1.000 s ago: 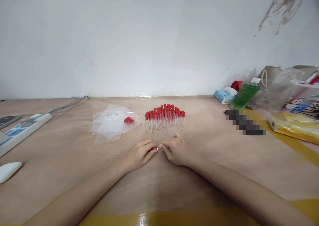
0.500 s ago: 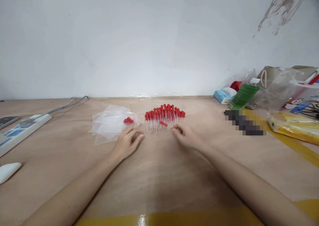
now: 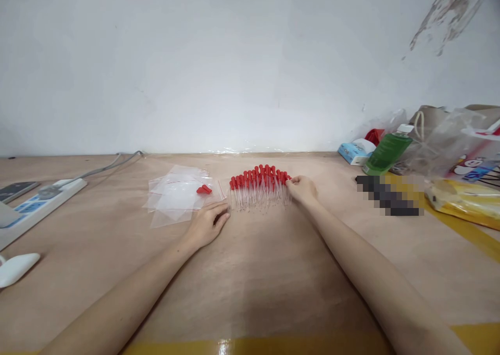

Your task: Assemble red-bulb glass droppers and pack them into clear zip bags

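Observation:
Droppers with red rubber bulbs and clear thin tubes point(image 3: 260, 180) lie side by side in a fanned row on the table, bulbs toward the wall. At the row's right end, my right hand point(image 3: 303, 188) pinches a dropper by its red bulb point(image 3: 288, 179). My left hand point(image 3: 209, 223) rests on the table left of the row, open, with thumb and fingers apart. Its fingertips lie near the edge of a clear zip bag. More clear zip bags point(image 3: 172, 191) are spread in a loose pile beyond it, and loose red bulbs point(image 3: 203, 189) sit on them.
A power strip point(image 3: 42, 209), a phone point(image 3: 17, 191) and a white object point(image 3: 19, 270) are at left. At right stand a green bottle point(image 3: 389, 149), a tissue pack point(image 3: 356, 150), plastic bags point(image 3: 441, 136) and a yellow package point(image 3: 464, 201). A wall closes off the back.
My right hand has moved right and slightly away from me, carrying a dropper from in front of the row to its right end. My left hand stays nearly in place.

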### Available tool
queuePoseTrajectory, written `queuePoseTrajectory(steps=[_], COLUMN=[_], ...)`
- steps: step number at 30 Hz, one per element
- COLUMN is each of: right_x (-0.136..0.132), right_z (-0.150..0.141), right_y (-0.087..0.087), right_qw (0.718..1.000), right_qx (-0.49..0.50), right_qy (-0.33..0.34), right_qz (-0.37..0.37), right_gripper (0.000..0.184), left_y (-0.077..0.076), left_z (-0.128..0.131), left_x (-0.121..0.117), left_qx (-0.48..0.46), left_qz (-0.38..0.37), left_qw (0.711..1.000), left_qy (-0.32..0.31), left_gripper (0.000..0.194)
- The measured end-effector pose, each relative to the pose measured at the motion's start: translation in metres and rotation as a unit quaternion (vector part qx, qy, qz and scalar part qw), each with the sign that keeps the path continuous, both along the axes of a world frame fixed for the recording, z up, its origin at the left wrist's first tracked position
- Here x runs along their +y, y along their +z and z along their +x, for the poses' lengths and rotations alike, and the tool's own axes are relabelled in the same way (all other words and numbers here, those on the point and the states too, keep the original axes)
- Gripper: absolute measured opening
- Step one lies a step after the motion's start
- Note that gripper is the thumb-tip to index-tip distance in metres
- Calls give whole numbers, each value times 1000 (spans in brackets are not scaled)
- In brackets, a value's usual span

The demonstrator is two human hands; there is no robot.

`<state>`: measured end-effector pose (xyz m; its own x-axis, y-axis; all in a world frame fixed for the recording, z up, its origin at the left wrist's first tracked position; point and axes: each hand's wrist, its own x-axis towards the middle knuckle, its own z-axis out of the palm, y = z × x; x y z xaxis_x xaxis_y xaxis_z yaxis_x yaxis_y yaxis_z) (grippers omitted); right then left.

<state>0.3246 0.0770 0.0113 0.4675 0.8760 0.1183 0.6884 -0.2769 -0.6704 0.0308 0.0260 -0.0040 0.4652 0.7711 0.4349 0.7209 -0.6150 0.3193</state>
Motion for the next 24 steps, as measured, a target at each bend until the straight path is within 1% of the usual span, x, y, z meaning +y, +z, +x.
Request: queuePoseTrajectory(steps=[6, 10, 12, 15, 18, 21, 24], right_x=[-3, -2, -5, -17, -34, -47, -54], right_z=[-1, 7, 11, 12, 8, 3, 1], right_y=[-6, -10, -12, -14, -16, -16, -15], right_qw=[999, 999, 998, 991, 981, 977, 980], right_qx=[-28, 2, 14, -5, -54, -80, -80], right_qy=[14, 20, 35, 97, 158, 176, 166], right_qz=[8, 41, 57, 87, 102, 93, 68], right_gripper=[20, 18, 18, 19, 20, 20, 22], left_y=[-1, -3, -3, -3, -4, -6, -6], left_z=[-4, -6, -7, -9, -11, -11, -11], left_x=[4, 7, 7, 8, 9, 10, 11], left_qx=[7, 29, 42, 60, 66, 69, 71], left_qz=[3, 2, 1, 3, 9, 13, 18], left_qw=[999, 998, 997, 994, 993, 994, 994], left_qy=[36, 55, 67, 87, 93, 88, 87], left_gripper=[40, 42, 43, 45, 45, 44, 44])
